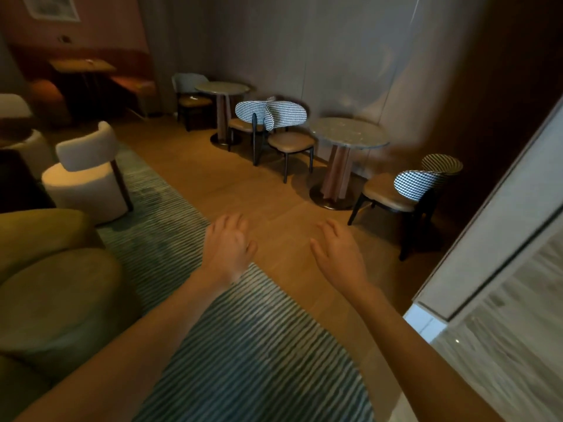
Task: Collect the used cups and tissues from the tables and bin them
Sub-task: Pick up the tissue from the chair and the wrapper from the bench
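no readable text, labels, brands or numbers anywhere. framed picture (pixel 51 6) on the wall, above and left of the far round table (pixel 221 87): too blurred and cropped to tell any lettering.

Two round tables (pixel 349 133) (pixel 221 87). One wooden table (pixel 82 66) at the back. Four checked chairs (pixel 417 184) (pixel 286 117) (pixel 250 112) (pixel 189 83). One white chair (pixel 86 166). One striped rug (pixel 243 345). Two hands (pixel 227 245) (pixel 339 249), both holding nothing.
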